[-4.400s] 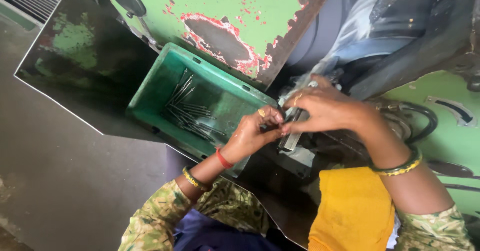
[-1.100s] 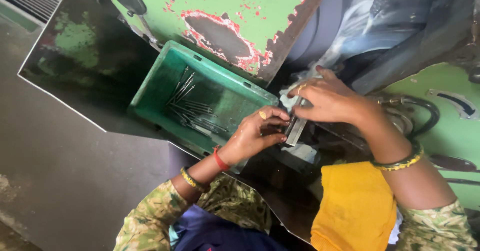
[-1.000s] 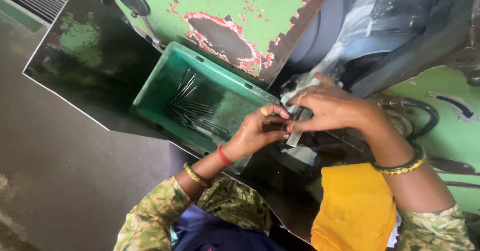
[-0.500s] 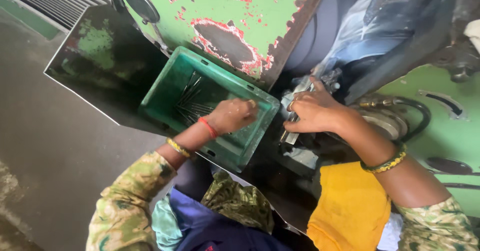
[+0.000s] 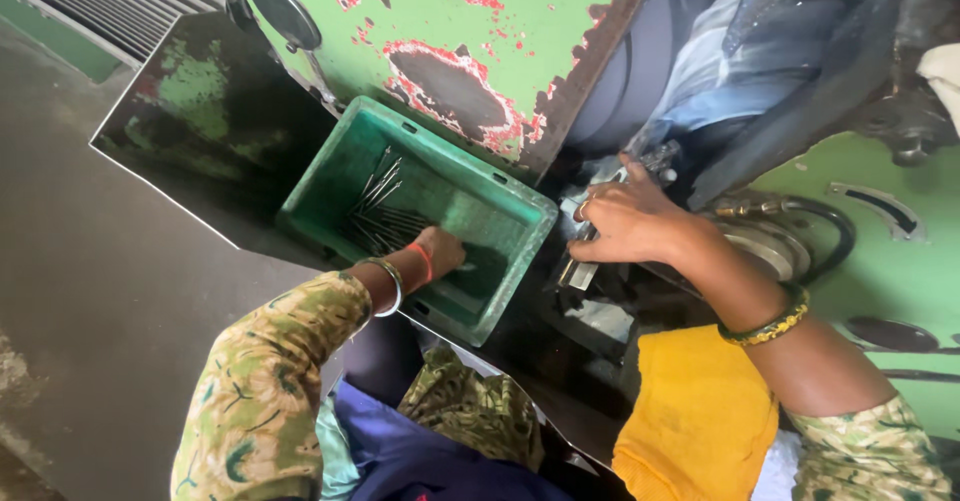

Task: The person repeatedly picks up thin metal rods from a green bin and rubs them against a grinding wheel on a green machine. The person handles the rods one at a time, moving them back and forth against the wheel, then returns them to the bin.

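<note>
My left hand (image 5: pixel 441 250) is down inside a green plastic crate (image 5: pixel 524 208), by its near wall, fingers pointing down; whether it holds anything is hidden. Several thin metal rods (image 5: pixel 381 207) lie in the crate just left of that hand. My right hand (image 5: pixel 624 223) is curled around a flat metal piece (image 5: pixel 577 273) at the machine's work point, to the right of the crate. There are bangles on both wrists and a ring on the right hand.
A green machine body (image 5: pixel 450 21) with chipped red-patched paint rises behind the crate. A dark wheel and guard (image 5: pixel 720 71) stand above my right hand, and a black hose (image 5: pixel 830 216) curves to its right. Yellow cloth (image 5: pixel 695 416) covers my lap. Grey floor (image 5: pixel 90 291) lies left.
My left hand has left the metal piece by my right hand and gone left and down into the crate. My right hand has stayed on the piece.
</note>
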